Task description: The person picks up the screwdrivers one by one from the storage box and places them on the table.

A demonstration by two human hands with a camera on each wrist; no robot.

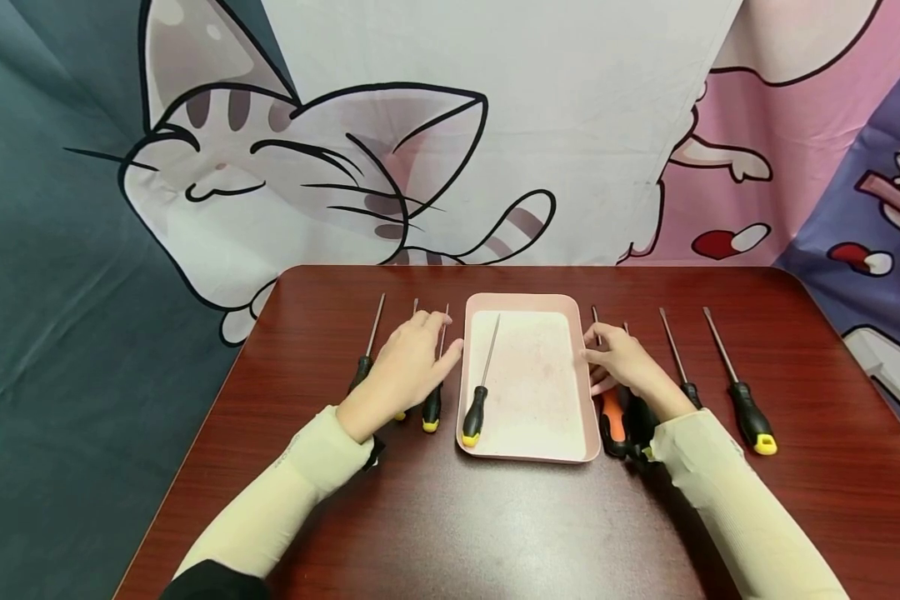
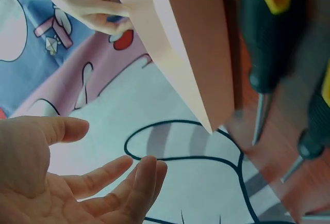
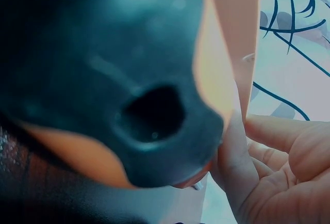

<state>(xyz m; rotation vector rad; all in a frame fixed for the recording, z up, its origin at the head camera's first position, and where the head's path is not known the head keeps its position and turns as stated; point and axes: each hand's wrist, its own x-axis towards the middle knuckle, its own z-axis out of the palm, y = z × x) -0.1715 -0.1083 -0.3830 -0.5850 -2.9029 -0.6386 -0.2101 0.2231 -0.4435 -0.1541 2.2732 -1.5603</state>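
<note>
A shallow pink tray with a white bottom stands mid-table, holding a black-and-yellow screwdriver. Left of it, my left hand hovers above several screwdrivers, one being a black-and-yellow screwdriver. The left wrist view shows this hand's fingers spread, holding nothing. My right hand is at the tray's right side, its fingertips touching or almost touching the rim. An orange-and-black screwdriver lies beside the tray below that hand; its handle end fills much of the right wrist view and hides part of the fingers.
Farther right lie a yellow-ended screwdriver and another screwdriver, partly under my right arm. A dark-handled screwdriver lies beyond my left wrist. Printed cloth hangs behind the brown table.
</note>
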